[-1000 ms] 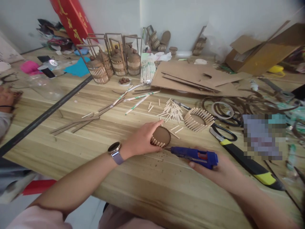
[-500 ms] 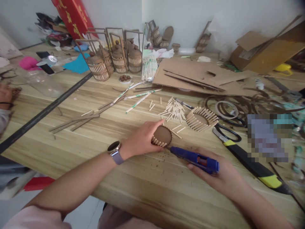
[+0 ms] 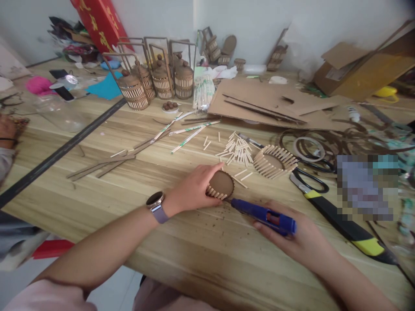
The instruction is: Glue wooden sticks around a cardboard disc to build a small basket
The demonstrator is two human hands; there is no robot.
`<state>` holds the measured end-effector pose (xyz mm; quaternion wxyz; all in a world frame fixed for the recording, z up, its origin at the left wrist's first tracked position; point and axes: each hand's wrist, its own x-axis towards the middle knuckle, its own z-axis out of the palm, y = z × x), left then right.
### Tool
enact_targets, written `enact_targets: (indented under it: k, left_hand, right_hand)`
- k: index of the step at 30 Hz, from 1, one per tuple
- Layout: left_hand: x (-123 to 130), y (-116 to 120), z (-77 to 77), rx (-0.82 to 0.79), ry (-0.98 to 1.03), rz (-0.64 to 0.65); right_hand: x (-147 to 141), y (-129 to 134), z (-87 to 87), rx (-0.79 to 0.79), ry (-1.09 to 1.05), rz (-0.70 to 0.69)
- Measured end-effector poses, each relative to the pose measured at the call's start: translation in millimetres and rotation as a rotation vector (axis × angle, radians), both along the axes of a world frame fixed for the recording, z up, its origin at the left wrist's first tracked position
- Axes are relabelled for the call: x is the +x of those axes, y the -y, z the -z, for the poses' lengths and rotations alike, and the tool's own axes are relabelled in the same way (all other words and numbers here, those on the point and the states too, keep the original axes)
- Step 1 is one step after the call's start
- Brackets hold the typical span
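My left hand [image 3: 196, 188], with a watch on its wrist, grips a small round brown disc [image 3: 224, 183] between thumb and fingers. Short pale sticks stand along the disc's near left edge. My right hand [image 3: 292, 229] is closed around a blue pen-like tool [image 3: 264, 216], whose thin tip touches or nearly touches the disc's near rim. Behind the disc lies a pile of short pale sticks [image 3: 238, 149]. To its right sits a second disc ringed with sticks [image 3: 275, 162].
Black-handled scissors [image 3: 311, 181] and a black and yellow cutter [image 3: 343, 224] lie right. Small lidded baskets [image 3: 132, 93] with tall handles stand at the back left, near a cardboard sheet [image 3: 259, 101]. Another person's hand [image 3: 7, 129] shows at the far left.
The blue tool and my right hand have shifted very slightly left. My left hand keeps its hold on the disc.
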<state>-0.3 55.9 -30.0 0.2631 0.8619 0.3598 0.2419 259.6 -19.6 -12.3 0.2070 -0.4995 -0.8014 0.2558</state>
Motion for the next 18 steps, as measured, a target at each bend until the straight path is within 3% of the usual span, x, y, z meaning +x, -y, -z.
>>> enact_targets:
  k: [18]
  left_hand:
    - [1.1, -0.2, -0.2, -0.006, -0.011, -0.008]
  right_hand:
    - [0.2, 0.5, 2.0, 0.069, 0.036, -0.013]
